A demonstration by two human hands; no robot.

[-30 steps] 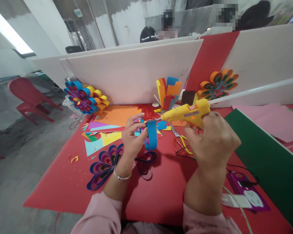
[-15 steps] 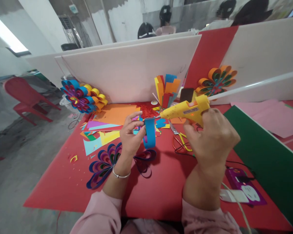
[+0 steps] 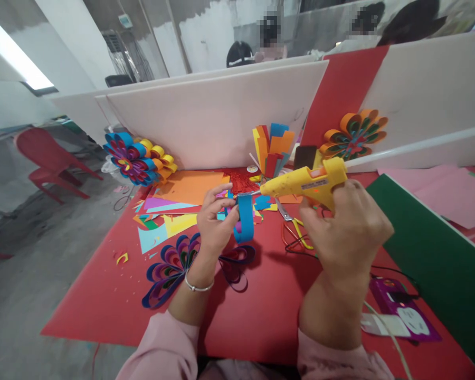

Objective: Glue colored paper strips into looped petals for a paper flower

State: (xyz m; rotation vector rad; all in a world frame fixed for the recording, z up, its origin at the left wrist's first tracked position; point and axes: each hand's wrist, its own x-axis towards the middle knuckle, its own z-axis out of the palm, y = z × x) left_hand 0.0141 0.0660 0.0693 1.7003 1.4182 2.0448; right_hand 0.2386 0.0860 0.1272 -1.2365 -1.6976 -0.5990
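Between thumb and fingers, my left hand (image 3: 217, 219) pinches a looped blue paper strip (image 3: 246, 219) with purple paper inside it. My right hand (image 3: 346, 227) is wrapped round a yellow hot glue gun (image 3: 304, 179), its nozzle pointing left at the top end of the loop. Nozzle and paper look to be touching or very close. Below my left wrist lies a half flower of nested paper loops (image 3: 170, 269), blue, purple and red. A separate cluster of paper petals (image 3: 237, 258) rests to its right, partly behind my forearm.
Scissors (image 3: 291, 221) with red and yellow handles lie beside a black cord. Paper sheets (image 3: 190, 187) and scraps cover the back left. Finished paper flowers (image 3: 130, 158) lean on the white partition (image 3: 214, 121). A green board (image 3: 439, 264) and purple box (image 3: 406, 311) lie right.
The whole view has shifted slightly. Both hands keep their hold, and the glue gun's nozzle stays at the top of the blue loop.
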